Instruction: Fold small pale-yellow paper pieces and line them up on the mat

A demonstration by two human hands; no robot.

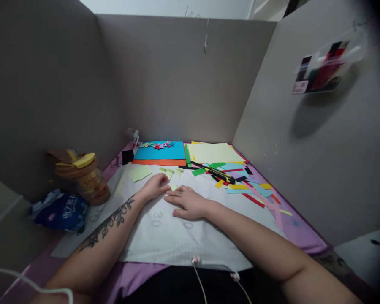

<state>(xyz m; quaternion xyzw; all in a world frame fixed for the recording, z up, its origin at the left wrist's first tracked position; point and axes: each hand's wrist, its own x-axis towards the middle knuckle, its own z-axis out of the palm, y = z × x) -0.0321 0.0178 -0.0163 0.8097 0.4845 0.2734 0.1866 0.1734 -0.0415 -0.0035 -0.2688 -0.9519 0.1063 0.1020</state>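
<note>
A small pale green paper piece (174, 187) lies between my hands on the white sheet. My left hand (155, 186) is closed, fingers curled and thumb against the edge of that piece. Fingers stretched out, my right hand (191, 203) lies flat, its fingertips touching the near edge of the same piece. Just beyond my hands are small folded green pieces (169, 173). A larger pale green paper (140, 172) rests behind my left hand.
Paper stars (160, 146) lie on blue paper (174, 151) at the back. Pale sheets (213, 153) are stacked beside it. A utility knife (220, 174) lies among coloured paper strips (240, 186) at right. At left stand a lidded cup (90, 181) and a blue packet (61, 211). Grey panels surround the desk.
</note>
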